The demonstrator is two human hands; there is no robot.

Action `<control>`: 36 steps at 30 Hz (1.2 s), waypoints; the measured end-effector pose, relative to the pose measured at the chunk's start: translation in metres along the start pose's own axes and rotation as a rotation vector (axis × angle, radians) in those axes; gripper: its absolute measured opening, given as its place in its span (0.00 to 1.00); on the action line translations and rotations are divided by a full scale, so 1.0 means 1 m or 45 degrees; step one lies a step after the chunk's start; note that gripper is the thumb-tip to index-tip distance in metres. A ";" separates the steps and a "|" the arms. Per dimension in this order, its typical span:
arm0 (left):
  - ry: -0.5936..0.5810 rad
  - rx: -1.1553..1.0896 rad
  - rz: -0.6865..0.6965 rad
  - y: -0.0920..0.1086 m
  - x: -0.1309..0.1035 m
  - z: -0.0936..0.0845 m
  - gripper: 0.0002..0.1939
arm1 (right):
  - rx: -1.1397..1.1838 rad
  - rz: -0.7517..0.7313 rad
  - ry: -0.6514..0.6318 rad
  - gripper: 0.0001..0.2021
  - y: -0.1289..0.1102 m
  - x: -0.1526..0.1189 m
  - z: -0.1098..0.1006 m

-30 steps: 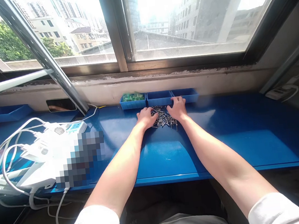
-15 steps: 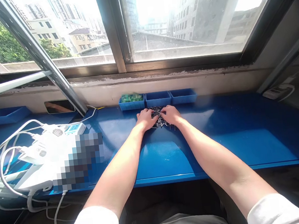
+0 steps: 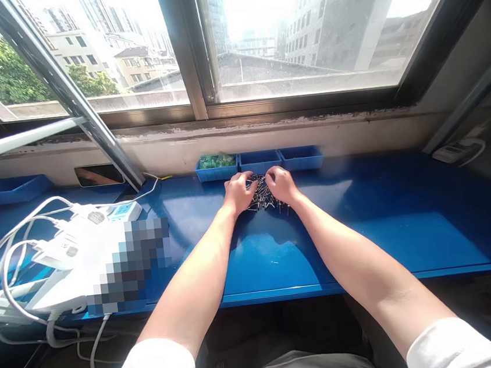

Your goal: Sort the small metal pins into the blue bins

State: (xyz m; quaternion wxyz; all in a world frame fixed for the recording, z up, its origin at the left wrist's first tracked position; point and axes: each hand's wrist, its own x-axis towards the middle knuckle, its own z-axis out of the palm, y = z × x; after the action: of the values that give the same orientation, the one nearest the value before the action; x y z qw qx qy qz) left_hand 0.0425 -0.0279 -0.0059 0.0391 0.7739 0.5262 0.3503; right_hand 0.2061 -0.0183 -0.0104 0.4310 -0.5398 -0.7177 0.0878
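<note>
A loose pile of small, thin metal pieces [image 3: 264, 198], dark and silvery like screws or rivets, lies on the blue tabletop between my hands. My left hand [image 3: 238, 193] rests at the pile's left side, its fingers curved over the edge and the thumb apart from them. At the right side is my right hand [image 3: 282, 185], with fingers curled in towards the thumb. Whatever may be between those fingertips is too small to make out. Just behind the pile stands a blue bin [image 3: 260, 165].
To its left, another blue bin [image 3: 198, 175] holds green packets [image 3: 217, 160]; a third bin [image 3: 302, 163] stands right. White plugs and cables [image 3: 59, 244] crowd the left, beside a blurred dark object [image 3: 131, 266]. A metal post [image 3: 104, 134] rises near the window.
Both hands have lifted and shifted slightly away from me, towards the bins. The fingers have drawn back from the middle of the pile, and more of the metal pieces show.
</note>
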 end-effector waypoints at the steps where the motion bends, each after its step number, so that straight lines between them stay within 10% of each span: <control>1: 0.013 -0.026 0.045 0.001 0.000 0.000 0.18 | 0.049 -0.008 0.008 0.09 -0.002 0.000 0.000; 11: 0.103 -0.167 0.259 0.002 0.002 0.001 0.10 | 0.145 0.045 -0.045 0.15 -0.018 -0.001 -0.004; 29: 0.101 -0.235 0.140 -0.002 0.002 -0.002 0.12 | 0.829 0.126 -0.087 0.22 -0.015 -0.002 -0.009; 36: 0.141 -0.160 0.028 -0.001 0.003 0.000 0.14 | 0.665 0.131 0.006 0.20 -0.009 0.001 -0.009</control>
State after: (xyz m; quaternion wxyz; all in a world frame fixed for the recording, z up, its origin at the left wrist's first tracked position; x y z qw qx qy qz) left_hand 0.0425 -0.0246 -0.0052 0.0546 0.7551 0.4958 0.4254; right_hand 0.2059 -0.0239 0.0015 0.5523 -0.4464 -0.6412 0.2907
